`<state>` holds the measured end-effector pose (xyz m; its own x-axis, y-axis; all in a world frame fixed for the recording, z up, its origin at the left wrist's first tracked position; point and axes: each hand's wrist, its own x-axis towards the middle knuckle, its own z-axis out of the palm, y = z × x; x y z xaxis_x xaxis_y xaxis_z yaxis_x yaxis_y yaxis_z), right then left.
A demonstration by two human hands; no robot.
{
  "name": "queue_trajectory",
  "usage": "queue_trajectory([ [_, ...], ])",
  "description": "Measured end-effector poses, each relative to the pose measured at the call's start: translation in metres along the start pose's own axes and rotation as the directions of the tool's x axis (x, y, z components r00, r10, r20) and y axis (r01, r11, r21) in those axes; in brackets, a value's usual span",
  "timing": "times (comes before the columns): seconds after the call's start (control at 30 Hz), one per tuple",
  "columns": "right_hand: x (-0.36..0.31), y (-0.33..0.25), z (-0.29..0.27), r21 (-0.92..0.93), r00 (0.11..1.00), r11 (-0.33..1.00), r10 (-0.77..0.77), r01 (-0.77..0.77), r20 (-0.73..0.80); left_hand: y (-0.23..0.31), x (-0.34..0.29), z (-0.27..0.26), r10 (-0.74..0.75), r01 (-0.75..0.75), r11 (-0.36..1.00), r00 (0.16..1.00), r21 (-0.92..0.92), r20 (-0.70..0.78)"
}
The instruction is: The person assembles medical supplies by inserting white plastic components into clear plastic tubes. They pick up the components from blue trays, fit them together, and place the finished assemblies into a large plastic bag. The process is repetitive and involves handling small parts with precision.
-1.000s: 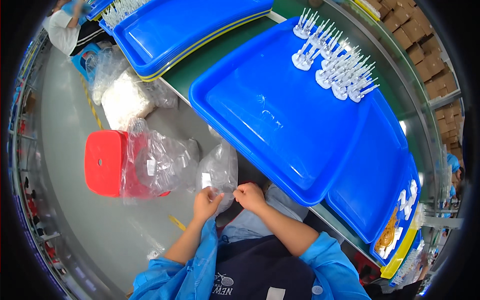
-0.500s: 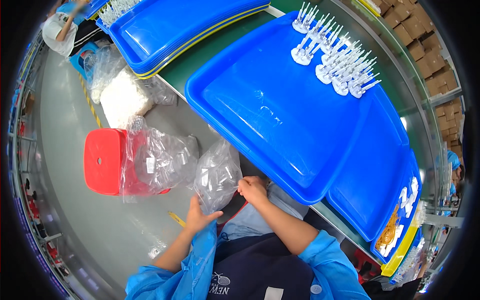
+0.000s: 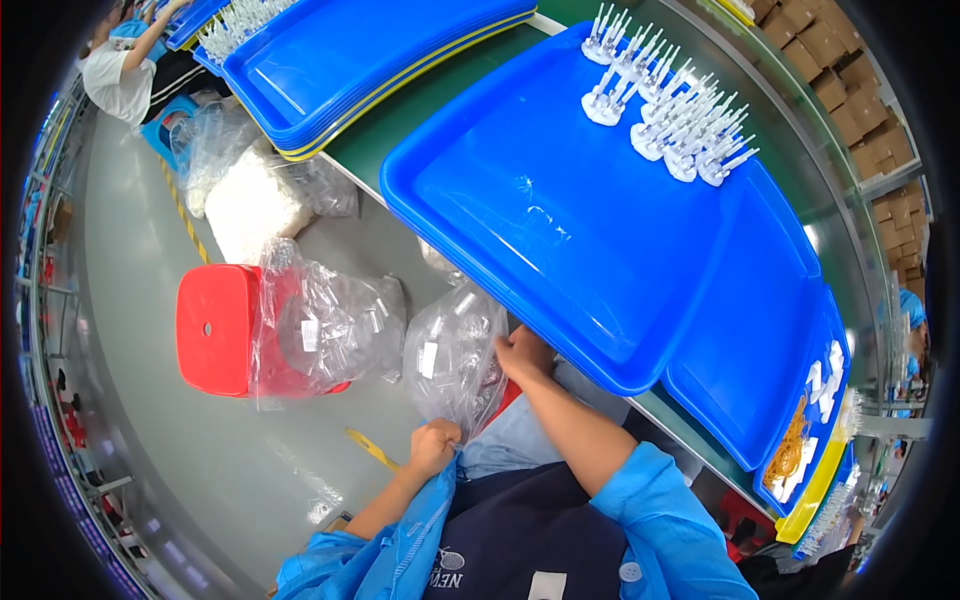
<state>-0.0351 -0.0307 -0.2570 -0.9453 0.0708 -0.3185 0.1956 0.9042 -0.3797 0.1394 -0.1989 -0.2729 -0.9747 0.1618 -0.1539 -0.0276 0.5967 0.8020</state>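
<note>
A clear plastic bag [image 3: 440, 345], with a white label and see-through small pieces inside, hangs in front of my lap beside the table edge. My left hand [image 3: 434, 447] is closed on the bag's near lower edge, close to my jacket. Higher up, my right hand [image 3: 524, 355] grips the bag's right side, just under the rim of the big blue tray [image 3: 480, 200]. Clusters of white pieces with thin upright stems [image 3: 665, 110] stand at that tray's far end.
Left of the bag, a red stool [image 3: 215, 330] carries another clear bag [image 3: 340, 325]. Beyond it lies a bag of white material [image 3: 255, 205]. Stacked blue trays [image 3: 350, 60] stand at the far left of the table. Rubber bands [image 3: 790, 445] lie in a tray at right. A person [image 3: 120, 75] is at the upper left.
My left hand has gone from spread fingers to a closed grip and moved nearer my body. My right hand has shifted slightly up and right, and the bag's label now shows.
</note>
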Motion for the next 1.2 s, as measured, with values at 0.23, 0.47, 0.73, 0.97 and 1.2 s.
queue_trajectory([
  [0.23, 0.031, 0.006, -0.002, -0.102, 0.992, 0.995, -0.012, 0.000, -0.123, 0.001, -0.010, -0.017, 0.090, -0.089, 0.993, 0.996, -0.076, 0.000],
  [0.47, 0.049, 0.017, -0.019, -0.113, 0.990, 0.993, -0.037, 0.022, -0.138, -0.019, -0.028, -0.012, -0.089, 0.048, 0.931, 0.991, -0.361, -0.097],
  [0.73, 0.046, 0.021, -0.032, -0.069, 0.981, 0.989, -0.136, 0.128, -0.136, -0.040, -0.043, -0.021, -0.469, 0.272, 0.723, 0.868, -0.636, -0.162],
  [0.97, -0.067, -0.031, -0.048, 0.328, 0.498, 0.461, -0.866, 0.824, -0.035, 0.026, 0.022, -0.054, -0.145, -0.032, 0.901, 0.918, -0.434, -0.368],
  [1.2, -0.092, -0.091, -0.060, 0.509, 0.407, 0.311, -0.909, 0.802, -0.087, 0.118, 0.028, -0.140, 0.073, -0.373, 0.876, 0.730, -0.306, -0.679],
])
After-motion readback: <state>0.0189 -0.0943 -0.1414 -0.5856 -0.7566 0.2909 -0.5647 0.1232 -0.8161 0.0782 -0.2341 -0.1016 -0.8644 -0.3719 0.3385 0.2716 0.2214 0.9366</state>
